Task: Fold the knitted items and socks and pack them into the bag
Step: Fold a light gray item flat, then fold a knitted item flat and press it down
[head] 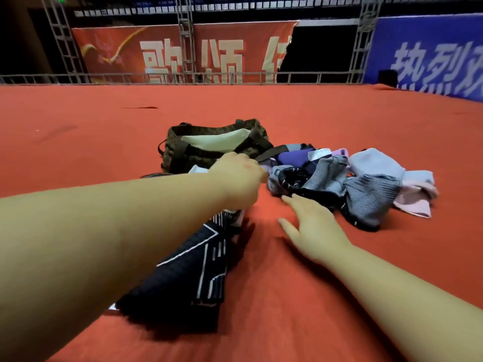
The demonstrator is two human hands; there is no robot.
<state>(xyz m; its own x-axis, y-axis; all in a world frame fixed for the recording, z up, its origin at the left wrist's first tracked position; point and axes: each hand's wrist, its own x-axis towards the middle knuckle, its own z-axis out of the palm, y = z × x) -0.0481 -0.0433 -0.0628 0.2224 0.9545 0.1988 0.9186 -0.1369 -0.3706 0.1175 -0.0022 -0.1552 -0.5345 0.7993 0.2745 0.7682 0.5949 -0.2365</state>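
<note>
Red carpet-like cloth [339,126] covers the whole wide surface, and the one brown patterned fabric bag with dark straps [206,145] serves as landmark, standing with its mouth wide and a pale lining showing inside. Just in front of the bag, the left hand [237,178] is curled downward, its fingers pinching the top of a dark navy knitted garment with white line patterns [198,267]; the fingertips themselves are hidden under the knuckles. That garment trails from the hand toward the camera, lying crumpled on the cloth partly under the left forearm. The right hand [313,226], nearer the camera than the bag and to its right, lies flat with straight, spread fingers, grasping nothing; its fingertips reach the near edge of a loose heap of socks and small knits [339,178]. The heap sits immediately right of the bag, touching one strap, and mixes purple, navy, grey-blue striped, pale lilac and pink pieces; the jumble is too tangled to count. None of the heap is folded.
</note>
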